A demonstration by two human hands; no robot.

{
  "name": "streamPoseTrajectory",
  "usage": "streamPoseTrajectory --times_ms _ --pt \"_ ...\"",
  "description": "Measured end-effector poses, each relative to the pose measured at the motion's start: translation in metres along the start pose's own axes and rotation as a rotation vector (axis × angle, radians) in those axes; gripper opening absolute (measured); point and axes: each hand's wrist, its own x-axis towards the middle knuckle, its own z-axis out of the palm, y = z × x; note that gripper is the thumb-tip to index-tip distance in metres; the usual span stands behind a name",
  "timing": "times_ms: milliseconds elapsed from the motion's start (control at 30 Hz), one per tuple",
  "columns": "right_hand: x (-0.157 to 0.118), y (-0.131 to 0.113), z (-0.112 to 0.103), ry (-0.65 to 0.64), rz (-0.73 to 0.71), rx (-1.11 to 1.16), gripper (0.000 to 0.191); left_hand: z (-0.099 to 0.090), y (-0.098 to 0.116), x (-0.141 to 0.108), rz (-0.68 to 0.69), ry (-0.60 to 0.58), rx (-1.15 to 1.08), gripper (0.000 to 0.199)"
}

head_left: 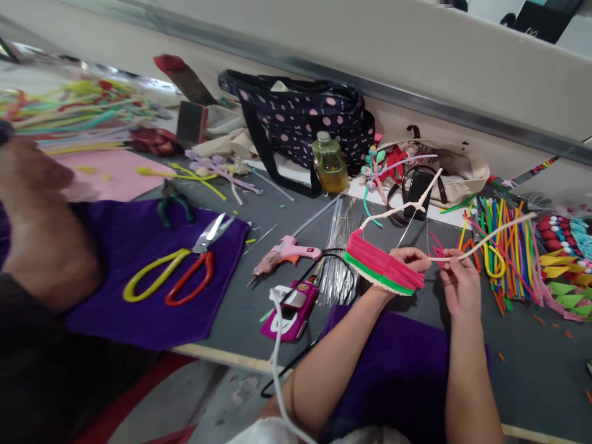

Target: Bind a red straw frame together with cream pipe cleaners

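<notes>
Worktop (527, 382): grey, partition along the back; pale front edge passes just beneath the forearms. Grey surface shows right of the right forearm, some orange scraps on it.
Left cloth (106, 228): purple, reaching the front edge; large scissors (200, 246) and pliers (174, 200) on it, another person's arm (50, 228) over its left end.
Dotted bag (296, 123): dark, at the back; something pale at its mouth, deeper contents hidden.
Cream bag (472, 169): right of dotted bag; red and patterned items at the opening.
Stick bundle (506, 228): many colours, near the right hand, limiting room on that side.
Pink-and-green piece (382, 262): raised over the worktop, in front of left hand (409, 258); those fingers clamped on its right end, grip partly hidden.
Right hand (460, 280): fingers pinched together on a cream stem (499, 237), whose far end reaches over the bundle.
Bottle (329, 166): upright before dotted bag, yellowish liquid inside.
Glue gun (296, 249): pink, lying between left cloth and clear sticks (340, 271).
</notes>
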Motion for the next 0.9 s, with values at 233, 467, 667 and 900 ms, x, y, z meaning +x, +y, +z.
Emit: streamPoseTrajectory --times_ms 233,467,667,900 --pt "-0.005 0.015 0.007 -0.115 -0.003 -0.226 0.022 -0.002 -0.001 0.000 0.038 -0.038 0.019 0.033" --pt "-0.005 0.019 0.004 -0.015 -0.224 -0.518 0.019 -0.004 -0.002 0.001 0.064 -0.012 0.166 0.028" --pt "-0.006 0.012 0.000 -0.130 -0.238 -0.581 0.015 -0.007 -0.004 0.002 0.097 0.014 0.234 0.023" --pt "-0.001 0.010 -0.006 -0.214 -0.071 -0.428 0.016 -0.009 0.002 -0.001 0.097 -0.051 0.294 0.025"
